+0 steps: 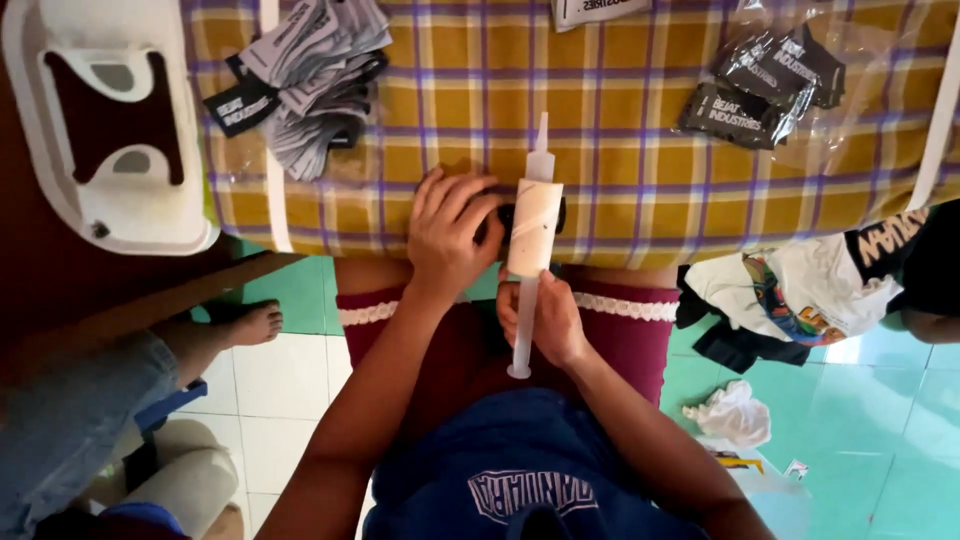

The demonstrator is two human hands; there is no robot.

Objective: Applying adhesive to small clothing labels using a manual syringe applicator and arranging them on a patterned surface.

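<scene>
Risk of paste spilling onto the checked cloth [640, 150]: right hand [545, 320] gripping the big syringe [533, 225], left hand [450, 230] pressing a dark piece [505, 215].

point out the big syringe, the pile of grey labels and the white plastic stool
big syringe [534, 225], head view, on its barrel
pile of grey labels [312, 85], head view, mid-pile
white plastic stool [60, 190], head view, left rim
</scene>
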